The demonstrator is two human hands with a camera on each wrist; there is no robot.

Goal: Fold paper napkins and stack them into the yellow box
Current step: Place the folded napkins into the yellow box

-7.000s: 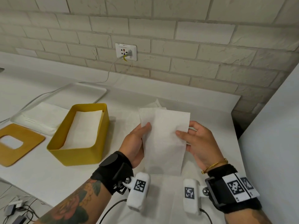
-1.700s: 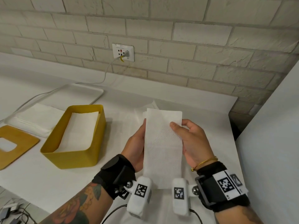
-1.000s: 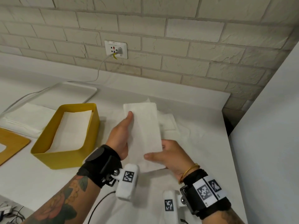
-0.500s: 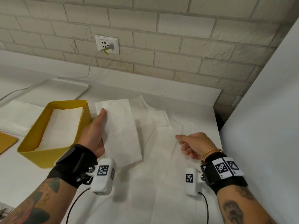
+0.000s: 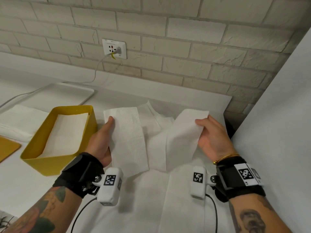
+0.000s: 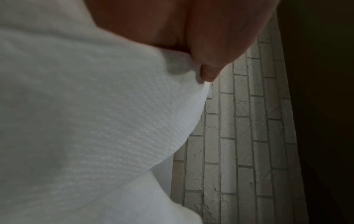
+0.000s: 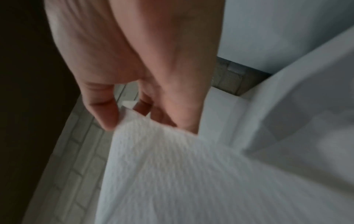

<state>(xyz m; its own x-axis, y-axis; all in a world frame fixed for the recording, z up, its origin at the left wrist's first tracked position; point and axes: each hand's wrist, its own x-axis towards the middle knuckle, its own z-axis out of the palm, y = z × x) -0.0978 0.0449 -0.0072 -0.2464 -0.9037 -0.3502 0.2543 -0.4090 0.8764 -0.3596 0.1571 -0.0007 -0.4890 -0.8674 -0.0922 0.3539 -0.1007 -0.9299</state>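
Observation:
My left hand holds a folded white napkin upright by its left edge, thumb on the front, just right of the yellow box. Folded napkins lie inside that box. My right hand pinches the upper right part of another napkin and lifts it off the pile of loose napkins on the counter. In the left wrist view the textured napkin fills the frame under my thumb. The right wrist view shows thumb and fingers pinching the napkin's edge.
A stack of unfolded napkins lies left of the box, with a white tray behind it. A yellow lid sits at the far left. A brick wall with a socket stands behind, and a white panel closes the right side.
My right hand let go of the folded napkin, moved right and picked up a new one from the pile. My left hand keeps the folded napkin near the box.

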